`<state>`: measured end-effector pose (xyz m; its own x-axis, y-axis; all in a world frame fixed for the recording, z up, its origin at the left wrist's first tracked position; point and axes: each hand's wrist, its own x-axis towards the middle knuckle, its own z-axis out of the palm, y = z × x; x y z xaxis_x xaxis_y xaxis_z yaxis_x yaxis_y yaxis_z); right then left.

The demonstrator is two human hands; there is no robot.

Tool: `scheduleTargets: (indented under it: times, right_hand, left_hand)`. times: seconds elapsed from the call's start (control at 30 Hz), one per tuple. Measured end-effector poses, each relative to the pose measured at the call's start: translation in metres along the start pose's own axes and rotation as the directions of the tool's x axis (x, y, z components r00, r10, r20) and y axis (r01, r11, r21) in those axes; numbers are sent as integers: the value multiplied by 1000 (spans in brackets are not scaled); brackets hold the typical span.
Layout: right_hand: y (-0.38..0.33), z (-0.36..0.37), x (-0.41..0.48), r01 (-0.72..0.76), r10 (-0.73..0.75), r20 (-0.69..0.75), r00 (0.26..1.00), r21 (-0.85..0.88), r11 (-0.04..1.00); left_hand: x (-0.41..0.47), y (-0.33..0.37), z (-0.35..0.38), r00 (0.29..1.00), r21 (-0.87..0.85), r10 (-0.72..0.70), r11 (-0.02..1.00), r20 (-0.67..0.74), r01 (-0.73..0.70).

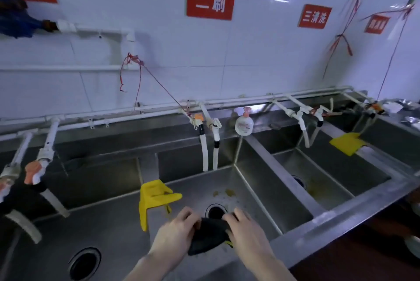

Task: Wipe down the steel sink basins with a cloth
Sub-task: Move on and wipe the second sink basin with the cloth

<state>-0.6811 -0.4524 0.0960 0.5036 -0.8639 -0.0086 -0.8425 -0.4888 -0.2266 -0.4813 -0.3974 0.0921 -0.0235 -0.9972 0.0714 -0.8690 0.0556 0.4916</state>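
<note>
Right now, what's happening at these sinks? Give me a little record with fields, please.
Place: middle basin in a row of steel sinks
Hands: left hand and right hand both grip a dark cloth
Cloth position: bunched over the middle basin, just in front of its drain; contact with the steel unclear
Dirt: yellowish spots behind that drain
Nearby: yellow glove draped over the left divider; yellow item on a divider farther right; soap pump bottle on the back ledge
</note>
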Motion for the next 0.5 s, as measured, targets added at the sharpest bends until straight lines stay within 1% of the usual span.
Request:
scheduleTargets:
  times: [0.17,0.27,0.4,0.5]
  right_hand:
    - [50,6,-4,25,-26,70,997,17,1000]
    - [68,22,7,65,-67,114,991,19,998]
    - [86,40,31,84,-85,197,977,12,996]
    - [102,54,52,93,-94,272,958,15,996]
  left_hand:
    - [12,26,46,993,20,-88,996,76,86]
    - [26,21,63,985,31,-126,992,116,123]
    - [49,11,86,970,80,-188,981,155,178]
    - [68,5,104,952,83,-241,970,191,229]
